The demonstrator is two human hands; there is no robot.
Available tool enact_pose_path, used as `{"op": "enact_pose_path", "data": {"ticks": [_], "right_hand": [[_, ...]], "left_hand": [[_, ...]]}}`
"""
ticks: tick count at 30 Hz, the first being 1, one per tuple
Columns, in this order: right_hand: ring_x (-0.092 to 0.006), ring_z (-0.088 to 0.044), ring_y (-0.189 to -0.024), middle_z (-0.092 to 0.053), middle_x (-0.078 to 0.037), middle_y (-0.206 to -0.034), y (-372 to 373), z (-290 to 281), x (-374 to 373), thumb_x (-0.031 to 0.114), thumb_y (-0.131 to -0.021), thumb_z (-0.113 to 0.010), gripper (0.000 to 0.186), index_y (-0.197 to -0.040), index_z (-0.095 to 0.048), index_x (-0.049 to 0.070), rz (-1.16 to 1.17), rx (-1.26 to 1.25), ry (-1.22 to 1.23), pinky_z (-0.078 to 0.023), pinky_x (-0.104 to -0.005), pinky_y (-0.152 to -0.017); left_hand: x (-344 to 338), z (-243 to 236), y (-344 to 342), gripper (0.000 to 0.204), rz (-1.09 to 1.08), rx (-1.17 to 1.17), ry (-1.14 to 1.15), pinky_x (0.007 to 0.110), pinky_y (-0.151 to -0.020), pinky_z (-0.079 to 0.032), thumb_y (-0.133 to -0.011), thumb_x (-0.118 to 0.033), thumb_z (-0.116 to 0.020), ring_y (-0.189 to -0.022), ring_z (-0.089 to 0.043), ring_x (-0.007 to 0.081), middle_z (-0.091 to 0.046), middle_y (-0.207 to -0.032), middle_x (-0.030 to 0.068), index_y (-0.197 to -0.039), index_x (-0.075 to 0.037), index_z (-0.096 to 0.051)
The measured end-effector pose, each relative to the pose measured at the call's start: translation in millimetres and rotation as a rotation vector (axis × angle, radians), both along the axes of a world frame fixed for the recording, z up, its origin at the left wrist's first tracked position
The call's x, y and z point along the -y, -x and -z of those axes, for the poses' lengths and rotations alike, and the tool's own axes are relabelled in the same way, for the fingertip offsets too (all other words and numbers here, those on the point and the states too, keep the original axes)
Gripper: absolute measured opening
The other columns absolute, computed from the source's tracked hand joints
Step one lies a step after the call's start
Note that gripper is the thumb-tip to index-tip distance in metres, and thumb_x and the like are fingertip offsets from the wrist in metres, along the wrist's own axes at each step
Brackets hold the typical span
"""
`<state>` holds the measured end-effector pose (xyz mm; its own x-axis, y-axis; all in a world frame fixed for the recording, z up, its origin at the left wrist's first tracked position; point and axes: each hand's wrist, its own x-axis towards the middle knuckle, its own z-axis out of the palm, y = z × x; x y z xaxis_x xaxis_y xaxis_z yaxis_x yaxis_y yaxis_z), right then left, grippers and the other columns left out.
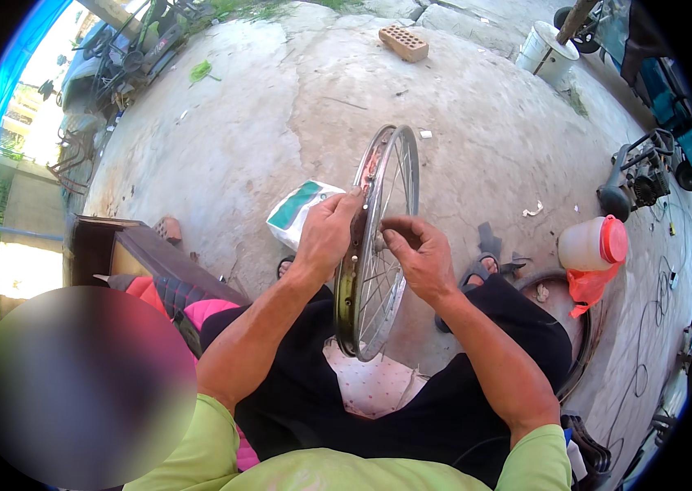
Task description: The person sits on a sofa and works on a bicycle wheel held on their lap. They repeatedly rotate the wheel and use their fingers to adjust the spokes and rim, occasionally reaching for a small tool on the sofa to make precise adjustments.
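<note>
A bare bicycle wheel (347, 299) without a tyre stands upright between my knees, its rim edge facing me. The rim is worn, with a reddish patch on its upper part, and thin spokes run inside it. My left hand (328, 231) is closed around the left side of the rim, thumb on top. On the wheel's right side, my right hand (423, 258) has its fingers curled and its thumb close to the index finger beside the spokes and hub. Whatever lies between those fingertips is too small to make out.
A white and green bag (297, 214) lies beyond my left forearm. To the right, a red-lidded plastic jar (590, 244) sits near a tyre (581, 344) on the ground. A perforated brick (403, 43) and white bucket (546, 53) are farther off. A brown wooden box (162, 258) stands left.
</note>
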<state>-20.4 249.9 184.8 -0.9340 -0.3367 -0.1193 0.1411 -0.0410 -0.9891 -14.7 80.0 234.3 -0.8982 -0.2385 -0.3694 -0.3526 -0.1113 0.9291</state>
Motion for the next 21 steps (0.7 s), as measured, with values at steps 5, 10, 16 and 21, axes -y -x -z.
{"op": "enact_pose_path", "data": {"ticks": [5,10,16,21], "right_hand": [[-0.0127,-0.065,-0.095,-0.069,-0.006,-0.105,14.5,-3.8,10.1,0.014,-0.096,-0.067,0.029,-0.119,-0.062,-0.002,0.125,0.051,0.127,-0.052,-0.0282,-0.084],[-0.012,-0.064,-0.095,-0.067,-0.004,-0.104,15.7,6.4,14.7,0.007,-0.096,-0.066,0.02,-0.113,-0.06,-0.001,0.154,0.045,0.353,-0.053,-0.0277,-0.084],[-0.0091,-0.063,-0.092,-0.067,-0.003,-0.1,17.4,13.8,22.2,0.002,-0.094,-0.067,0.014,-0.106,-0.06,0.0,0.116,0.015,0.441,-0.052,-0.0255,-0.08],[-0.0088,-0.062,-0.086,-0.068,-0.002,-0.094,7.2,18.1,37.1,0.004,-0.095,-0.066,0.01,-0.103,-0.063,0.0,0.133,-0.043,0.311,-0.051,-0.0244,-0.077]], "left_hand": [[-7.8,-3.2,-8.2,0.043,0.093,-0.004,0.036,0.026,-0.057,-0.041,-0.104,-0.035,-0.05,-0.063,-0.049,0.007,-0.058,-0.072,-0.0002,-0.093,0.003,-0.068],[-12.1,0.5,-19.0,0.039,0.245,0.002,0.082,0.023,-0.068,-0.043,-0.105,-0.03,-0.05,-0.077,-0.052,0.0057,-0.062,-0.086,-0.0006,-0.104,0.003,-0.069],[-5.7,2.8,-21.7,0.04,0.198,0.016,0.036,0.024,-0.066,-0.044,-0.105,-0.031,-0.051,-0.075,-0.051,0.0054,-0.062,-0.084,-0.0001,-0.099,0.004,-0.069],[6.4,6.8,-5.3,0.046,0.056,-0.045,0.084,0.025,-0.058,-0.042,-0.103,-0.036,-0.051,-0.062,-0.05,0.0062,-0.061,-0.071,0.0003,-0.085,0.002,-0.068]]}}
